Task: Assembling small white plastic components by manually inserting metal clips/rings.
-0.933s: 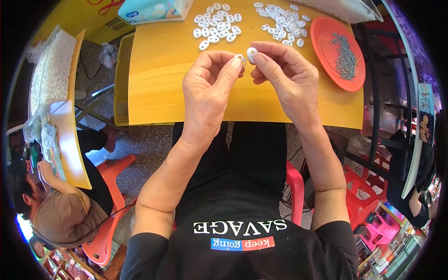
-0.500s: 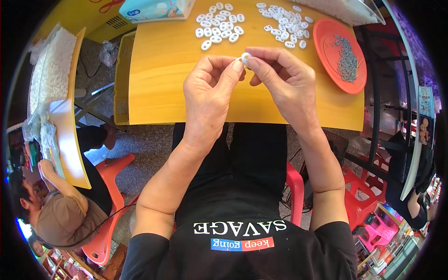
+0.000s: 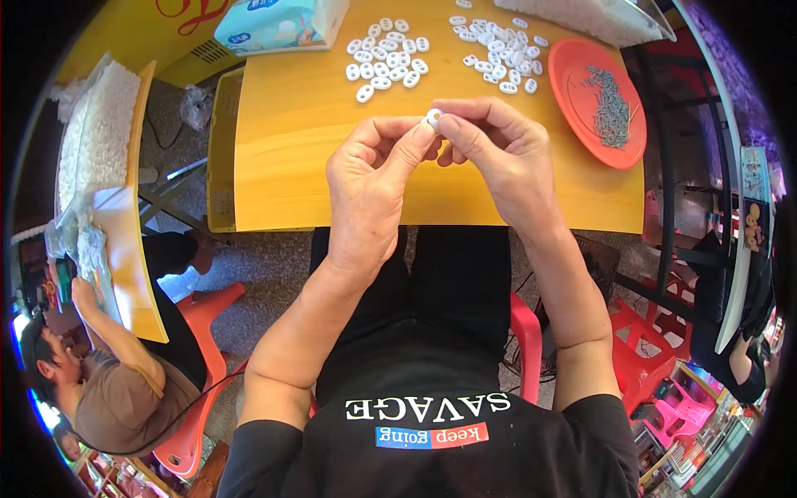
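Observation:
Between my fingertips, above the yellow table [image 3: 290,187], is a small white oval plastic piece [image 3: 434,117] with a hole showing. My left hand [image 3: 369,178] pinches its left side with thumb and forefinger. On its other side my right hand [image 3: 502,153] grips it the same way. Fingertips cover much of the piece. Beyond my hands lies a group of white two-holed oval pieces [image 3: 380,56], and right of it a denser heap of similar white pieces [image 3: 506,50]. A red plate [image 3: 574,100] at the right holds many small grey pins or screws [image 3: 610,112].
A blue-and-white tissue pack [image 3: 278,25] stands at the far left of the table. A tray of white pieces [image 3: 589,17] is at the far right. To the left, a person [image 3: 124,382] sits at another table bearing a heaped white bag [image 3: 100,133].
Both hands still pinch the white piece, which has turned slightly and sits a little lower in view. The whole scene has shifted slightly. The person at the left has raised their head.

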Demonstrator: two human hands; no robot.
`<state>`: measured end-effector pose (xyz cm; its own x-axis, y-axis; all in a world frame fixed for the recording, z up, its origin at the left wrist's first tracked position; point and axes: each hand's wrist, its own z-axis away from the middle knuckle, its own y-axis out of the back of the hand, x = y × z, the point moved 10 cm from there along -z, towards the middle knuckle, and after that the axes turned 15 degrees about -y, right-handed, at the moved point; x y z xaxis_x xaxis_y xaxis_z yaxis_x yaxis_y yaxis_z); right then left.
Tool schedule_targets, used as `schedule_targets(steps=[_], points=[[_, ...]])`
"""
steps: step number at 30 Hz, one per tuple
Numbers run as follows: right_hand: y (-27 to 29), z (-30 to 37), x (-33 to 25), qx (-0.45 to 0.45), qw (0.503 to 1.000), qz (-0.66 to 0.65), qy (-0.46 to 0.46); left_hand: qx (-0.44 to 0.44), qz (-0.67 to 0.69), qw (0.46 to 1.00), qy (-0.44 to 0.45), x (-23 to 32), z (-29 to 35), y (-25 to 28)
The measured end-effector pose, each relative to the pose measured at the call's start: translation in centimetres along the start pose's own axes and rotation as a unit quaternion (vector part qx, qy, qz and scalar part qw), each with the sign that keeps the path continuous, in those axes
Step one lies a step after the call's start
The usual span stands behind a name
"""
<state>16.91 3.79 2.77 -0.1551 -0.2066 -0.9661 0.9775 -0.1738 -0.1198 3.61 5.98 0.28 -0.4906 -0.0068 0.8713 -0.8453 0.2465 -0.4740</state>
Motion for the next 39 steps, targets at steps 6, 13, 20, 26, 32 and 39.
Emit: schedule_targets(steps=[6,13,20,26,32,39], points=[[-0.5,-0.2,0.6,-0.100,0.980,-0.158,-0.063,-0.077,-0.017,0.994,-0.072,1.2,-0.3,-1.0],[-2.0,1.1,0.1,-0.148,0.969,-0.176,-0.088,-0.169,0.037,0.979,-0.110,0.9,0.6,-3.1],[-3.2,1.5,0.0,-0.162,0.959,-0.218,-0.078,-0.163,0.080,0.976,-0.116,1.8,1.2,-3.2],[-3.9,1.5,0.2,-0.149,0.964,-0.207,-0.082,-0.132,0.101,0.972,-0.168,2.1,1.2,-2.6],[-4.0,1.1,0.9,-0.166,0.967,-0.176,-0.079,-0.127,0.117,0.977,-0.127,2.1,0.8,-1.9],[-0.1,-1.3,0.3,-0.040,0.995,0.075,-0.043,0.018,-0.243,0.945,-0.219,9.8,-3.5,8.5]])
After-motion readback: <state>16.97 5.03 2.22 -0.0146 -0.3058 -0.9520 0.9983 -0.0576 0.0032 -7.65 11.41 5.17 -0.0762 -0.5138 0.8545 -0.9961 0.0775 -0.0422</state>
